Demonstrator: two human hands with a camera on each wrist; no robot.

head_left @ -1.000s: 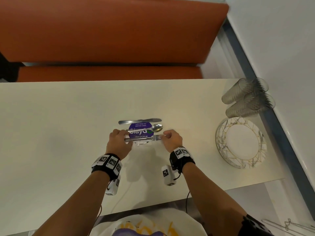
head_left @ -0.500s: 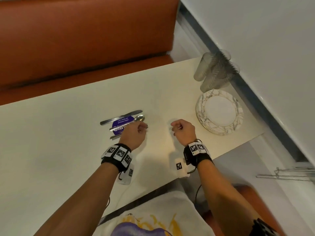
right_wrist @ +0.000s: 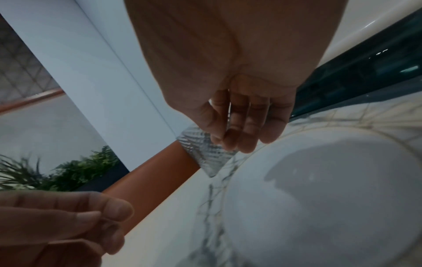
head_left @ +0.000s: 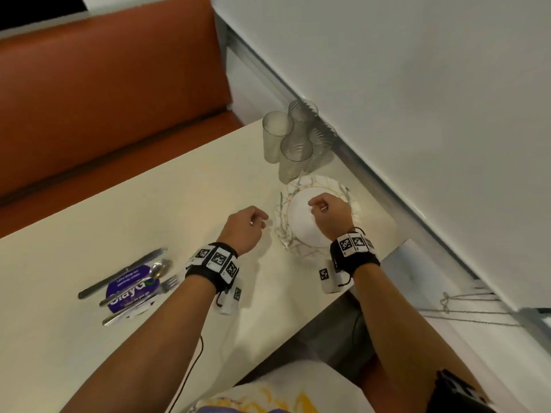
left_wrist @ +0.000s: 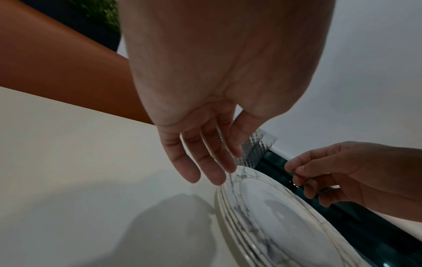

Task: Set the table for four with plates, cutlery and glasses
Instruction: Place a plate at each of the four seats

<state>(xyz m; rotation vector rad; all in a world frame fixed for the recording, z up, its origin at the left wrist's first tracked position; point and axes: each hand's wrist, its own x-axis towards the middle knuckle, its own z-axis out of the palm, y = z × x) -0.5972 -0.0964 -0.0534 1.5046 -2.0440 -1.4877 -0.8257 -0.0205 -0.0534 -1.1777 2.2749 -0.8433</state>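
Note:
A stack of white marble-patterned plates lies near the table's right edge, also seen in the left wrist view as plates and in the right wrist view as plates. My left hand hovers at the stack's left rim, its fingers relaxed and holding nothing. My right hand hangs over the top plate, fingers loosely curled and holding nothing. Several clear glasses stand just behind the plates. A knife, a spoon and a fork lie at the left.
The cutlery rests across a purple round sticker on the cream table. An orange bench runs along the far side. A white wall with a dark strip borders the table's right edge. The near table edge is beside my right forearm.
Both hands let go of the fork and moved right from the cutlery to the plate stack. The head view swung right with them.

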